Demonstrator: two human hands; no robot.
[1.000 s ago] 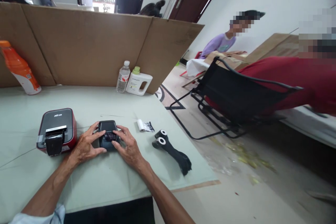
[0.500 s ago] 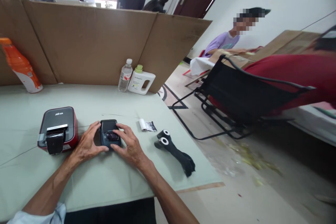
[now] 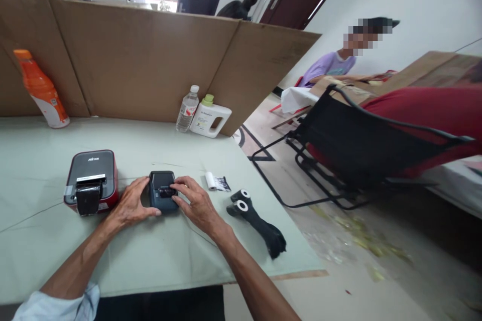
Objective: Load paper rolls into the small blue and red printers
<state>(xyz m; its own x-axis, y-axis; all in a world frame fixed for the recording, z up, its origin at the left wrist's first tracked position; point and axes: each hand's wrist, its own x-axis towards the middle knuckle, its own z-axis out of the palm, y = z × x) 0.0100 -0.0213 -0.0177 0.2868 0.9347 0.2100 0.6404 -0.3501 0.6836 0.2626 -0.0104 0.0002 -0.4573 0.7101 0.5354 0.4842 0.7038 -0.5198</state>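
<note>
A small dark label printer [image 3: 161,178] lies on the table in front of me, with a short black paper strip [image 3: 164,192] at its slot. My left hand [image 3: 131,202] grips the printer's left side, fingers at the far corner and thumb along the near edge. At the right side, my right hand [image 3: 196,206] has thumb and fingertips closed on the strip's right end. Left of my hands stands a larger red and black printer [image 3: 92,173] with a black strip hanging from its front.
A small white roll [image 3: 211,181] with a printed tail and two black paper rolls [image 3: 241,206] with long tails lie to the right. An orange bottle [image 3: 44,91], a water bottle [image 3: 187,110] and a white jug [image 3: 210,119] stand by the cardboard screen [image 3: 146,65]. Beyond the table's right edge is a black folding chair [image 3: 357,135].
The view has shifted slightly, so things sit further right. My right thumb has moved from the printer's near edge up to the black strip, closing toward the fingers. My left hand keeps its hold.
</note>
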